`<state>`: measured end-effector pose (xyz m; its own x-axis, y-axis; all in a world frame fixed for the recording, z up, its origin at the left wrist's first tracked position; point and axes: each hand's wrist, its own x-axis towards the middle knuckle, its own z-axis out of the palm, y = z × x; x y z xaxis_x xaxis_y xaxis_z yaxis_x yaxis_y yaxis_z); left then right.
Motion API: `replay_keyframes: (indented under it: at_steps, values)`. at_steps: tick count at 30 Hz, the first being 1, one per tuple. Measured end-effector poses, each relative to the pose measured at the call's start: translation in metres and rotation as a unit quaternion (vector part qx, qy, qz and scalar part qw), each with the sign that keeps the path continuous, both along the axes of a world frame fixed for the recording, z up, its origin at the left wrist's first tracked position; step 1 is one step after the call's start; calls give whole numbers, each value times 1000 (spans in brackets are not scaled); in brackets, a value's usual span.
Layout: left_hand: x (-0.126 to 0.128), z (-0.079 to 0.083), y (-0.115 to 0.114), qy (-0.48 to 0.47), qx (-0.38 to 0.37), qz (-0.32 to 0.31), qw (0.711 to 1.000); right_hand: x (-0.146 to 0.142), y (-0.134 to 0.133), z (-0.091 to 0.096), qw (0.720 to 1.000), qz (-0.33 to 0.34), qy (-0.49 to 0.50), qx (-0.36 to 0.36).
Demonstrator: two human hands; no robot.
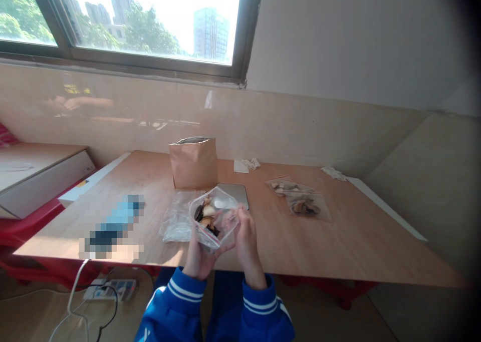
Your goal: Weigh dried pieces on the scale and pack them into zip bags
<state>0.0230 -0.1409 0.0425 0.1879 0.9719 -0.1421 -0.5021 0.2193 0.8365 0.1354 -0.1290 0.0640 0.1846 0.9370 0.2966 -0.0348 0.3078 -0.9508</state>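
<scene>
My left hand [199,257] grips a clear zip bag [213,218] from below; the bag holds several dark and pale dried pieces. My right hand [246,239] pinches the bag's right side near its open top. Both hands hover over the front edge of the wooden table [338,242]. A brown paper bag [194,162] stands open behind them, next to a flat grey scale [236,193]. A stack of empty clear bags [176,221] lies just left of my hands.
Two filled clear bags [300,201] lie on the table to the right. Crumpled white paper [251,163] and another scrap [332,172] sit near the wall. A blurred blue object [112,224] lies at left. A power strip [112,288] with cables is on the floor.
</scene>
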Motion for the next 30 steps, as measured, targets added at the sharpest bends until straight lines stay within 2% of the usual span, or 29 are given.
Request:
replay_keyframes:
  at_steps: [3,6,9,11,12,14,17,22,26,30]
  values:
    - [-2,5,-2,-34,-7,-18,999,5,3,-8,998,18,-49,-26]
    - [-6,9,-2,-52,-32,-14,998,17,5,-13,989,25,-140,-41]
    - [-7,8,1,-74,-68,-1,995,27,6,-15,977,-42,-208,-34]
    - [-7,6,3,-76,-97,21,992,30,6,-13,974,-93,-203,-23]
    - [-7,5,3,-76,-111,33,990,30,6,-11,976,-97,-192,-17]
    - [-7,4,4,-80,-127,52,987,27,4,-7,982,-52,-179,-1]
    - [-8,3,3,-96,-112,83,986,20,2,-1,982,26,-184,30]
    - [-11,-5,4,-127,-54,115,984,11,2,3,978,59,-188,66]
    - [-15,-13,6,-124,-15,79,989,7,0,1,975,83,-205,32]
    - [-15,-16,7,-103,6,74,992,2,0,-3,969,66,-239,16]
